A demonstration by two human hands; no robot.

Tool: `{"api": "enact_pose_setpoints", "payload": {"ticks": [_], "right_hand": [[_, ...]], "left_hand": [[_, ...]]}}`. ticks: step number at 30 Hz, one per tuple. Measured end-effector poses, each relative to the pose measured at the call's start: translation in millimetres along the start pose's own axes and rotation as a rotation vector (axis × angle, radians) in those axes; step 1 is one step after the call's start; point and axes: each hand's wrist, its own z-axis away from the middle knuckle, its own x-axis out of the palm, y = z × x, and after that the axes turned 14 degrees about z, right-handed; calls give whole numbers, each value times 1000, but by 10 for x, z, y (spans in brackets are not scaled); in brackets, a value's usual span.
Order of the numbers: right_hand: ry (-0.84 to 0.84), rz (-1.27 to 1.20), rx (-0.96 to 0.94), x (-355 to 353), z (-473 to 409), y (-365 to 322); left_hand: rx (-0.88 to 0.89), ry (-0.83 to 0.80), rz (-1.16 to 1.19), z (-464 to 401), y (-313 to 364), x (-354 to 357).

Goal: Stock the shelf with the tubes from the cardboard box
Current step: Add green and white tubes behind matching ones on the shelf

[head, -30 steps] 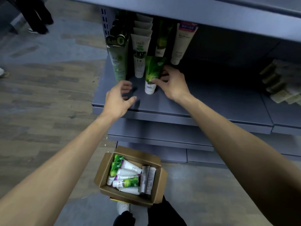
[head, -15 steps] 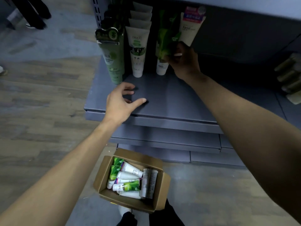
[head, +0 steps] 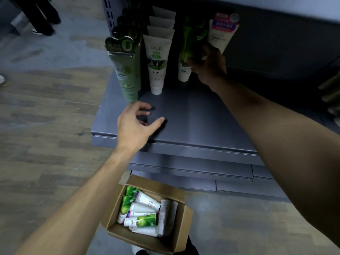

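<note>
- The dark green tubes (head: 127, 70) are standing in a row at the left edge of the shelf (head: 198, 126), one behind the other.
- The left hand (head: 137, 124) is hovering over the front part of the shelf, near its left edge. Its fingers are spread open and it is holding nothing.
- The white tubes (head: 157, 63) are standing in a row just to the right of the dark green ones, caps down.
- The cardboard box (head: 181, 234) is sitting open on the floor (head: 46, 116), below the front edge of the shelf. More tubes are lying inside it, some leafy green and some white.
- The leafy green tube (head: 187, 52) is standing with its white cap down, toward the back of the shelf.
- The right hand (head: 207, 65) is wrapping its fingers around this leafy green tube.
- The cream tube (head: 221, 32) with a pink top is standing just to the right, touching the right hand.
</note>
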Motion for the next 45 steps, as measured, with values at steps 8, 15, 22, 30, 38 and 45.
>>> {"api": "enact_pose_setpoints", "payload": {"ticks": [8, 15, 22, 30, 38, 45], "right_hand": [[9, -5, 15, -6, -48, -26], [23, -19, 16, 32, -90, 21], [-5, 59, 41, -63, 11, -3], [-230, 163, 62, -382, 712, -12], [-276, 66, 114, -572, 1699, -108], [-238, 6, 146, -507, 2566, -34]], "left_hand": [[10, -3, 19, -1, -14, 3], [20, -3, -13, 14, -10, 16], [39, -7, -39, 23, -14, -3], [23, -104, -41, 45, 15, -83], [97, -403, -200, 566, 102, -214], [171, -433, -266, 1044, 189, -401]]}}
